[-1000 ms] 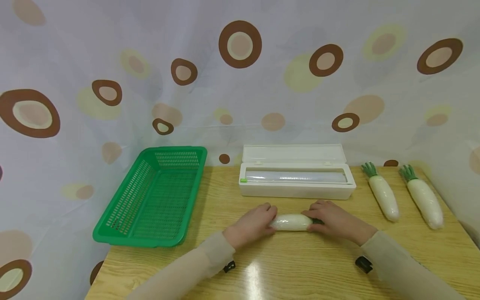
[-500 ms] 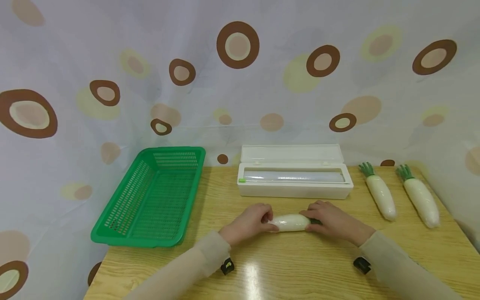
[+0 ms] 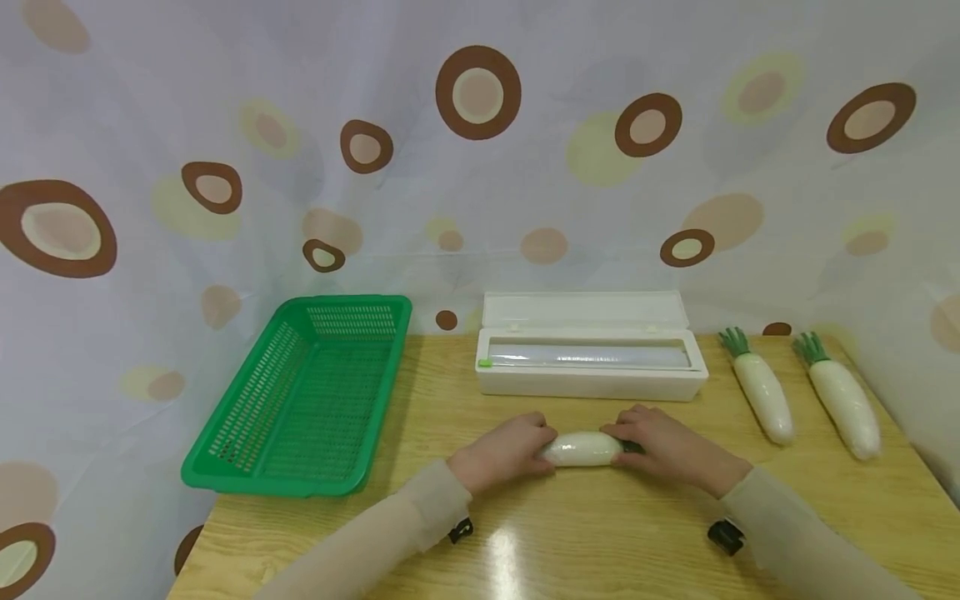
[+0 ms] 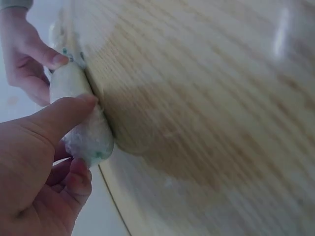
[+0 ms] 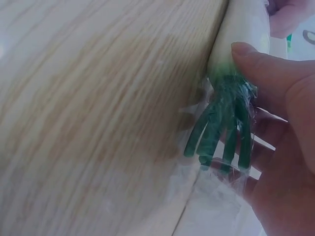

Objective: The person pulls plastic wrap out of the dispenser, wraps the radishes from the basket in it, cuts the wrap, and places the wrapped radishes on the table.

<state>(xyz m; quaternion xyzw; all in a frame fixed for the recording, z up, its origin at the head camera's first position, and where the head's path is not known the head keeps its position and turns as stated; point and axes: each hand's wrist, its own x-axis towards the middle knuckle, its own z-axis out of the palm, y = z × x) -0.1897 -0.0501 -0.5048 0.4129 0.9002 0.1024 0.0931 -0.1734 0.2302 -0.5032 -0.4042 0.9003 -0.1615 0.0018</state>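
Observation:
A white radish (image 3: 582,449) with a green top lies crosswise on the wooden table, wrapped in clear plastic film. My left hand (image 3: 506,452) grips its tip end, thumb on top and fingers curled beneath, as the left wrist view shows. At the leafy end my right hand (image 3: 667,447) holds it, thumb pressing the body just above the green stalks (image 5: 224,125). Loose film (image 5: 221,179) sticks out past those stalks in the right wrist view. Behind the hands stands a white cling film box (image 3: 592,383) with its lid raised and a roll (image 3: 588,356) inside.
A green plastic basket (image 3: 385,400) stands at the left of the table (image 3: 600,542). Two more white radishes with green tops, one nearer (image 3: 763,397) and one farther right (image 3: 846,408), lie at the right. A patterned curtain hangs behind the table's back edge.
Half a second ago my left thumb and fingers were spread at the radish's tip; now they close round it again. My right hand keeps its hold, and the radish stays nearly in place.

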